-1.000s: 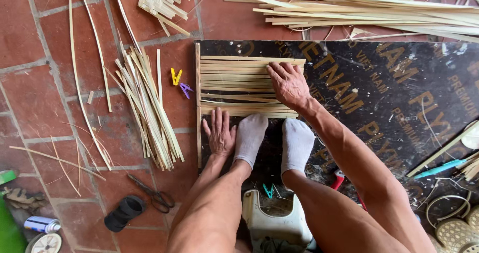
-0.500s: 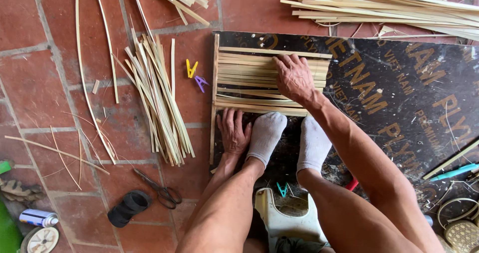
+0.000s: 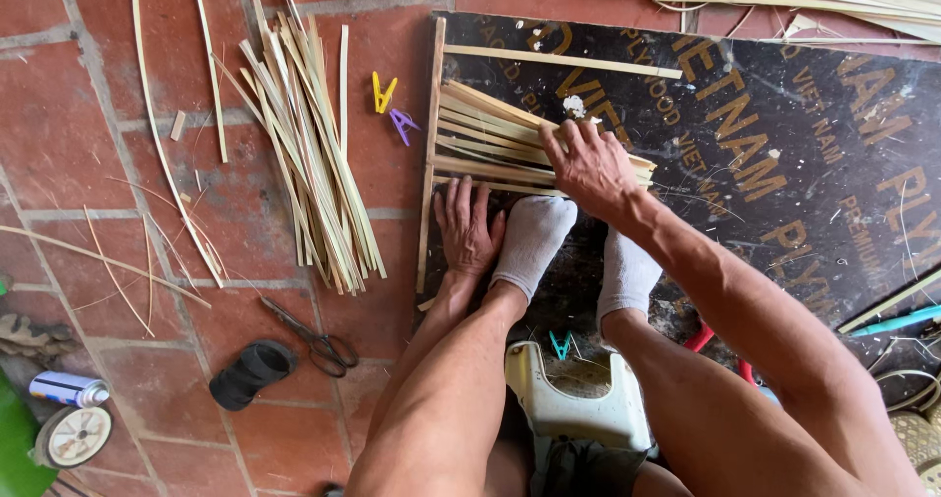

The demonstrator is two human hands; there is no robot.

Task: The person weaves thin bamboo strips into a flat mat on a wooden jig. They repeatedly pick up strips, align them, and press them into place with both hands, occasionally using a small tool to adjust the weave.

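Bamboo strips, loose bundle (image 3: pixel 314 154), lay on brick floor (image 3: pixel 88 124) at left; scissors (image 3: pixel 314 338) below bundle, yellow clip (image 3: pixel 382 92) and purple clip (image 3: pixel 402 123) just right of it. Left hand (image 3: pixel 469 227) pressed flat on black board (image 3: pixel 784 164), fingers spread apart, beside socked foot (image 3: pixel 534 237). Flat strips (image 3: pixel 490 139) lay side by side on board. Right hand (image 3: pixel 588 164) rested atop strips, fingers slightly curled, not clamped.
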